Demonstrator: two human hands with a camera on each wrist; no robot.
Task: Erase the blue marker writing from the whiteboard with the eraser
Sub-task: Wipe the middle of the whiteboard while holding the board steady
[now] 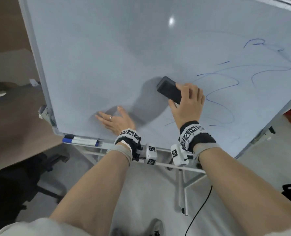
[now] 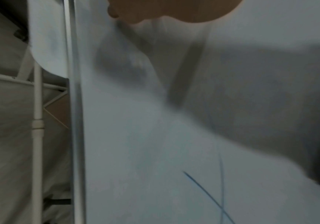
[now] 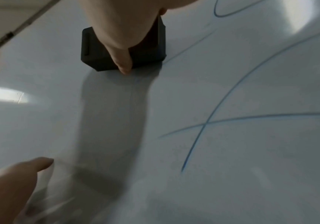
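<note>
While both forearms reach forward from the bottom of the head view, the left hand (image 1: 115,120) lies flat, fingers straight and spread, against the lower part of the whiteboard (image 1: 93,53), holding nothing, likely bracing it. Right hand (image 1: 187,103) is clamped on the black eraser (image 1: 169,89), thumb on one long side, fingers over the other; the grip sits at the eraser's near end. Eraser looks pressed to the board, long axis running diagonally up-left away from the hand. Right wrist view shows a faint blue stroke meeting its edge.

Key relation: the blue marker writing (image 1: 226,89) lies right of the eraser and up-right from it, looping past the right hand toward the board's right edge; board left of the eraser looks clean. So the next sweep should probably go rightward, broad side leading. Right hand is the nearer one. Much writing remains, so the job reads as partly done.

Nothing blocks the path. Two markers (image 1: 81,140) rest on the tray below the left corner. Office chair (image 1: 18,181) stands lower left, well apart.
</note>
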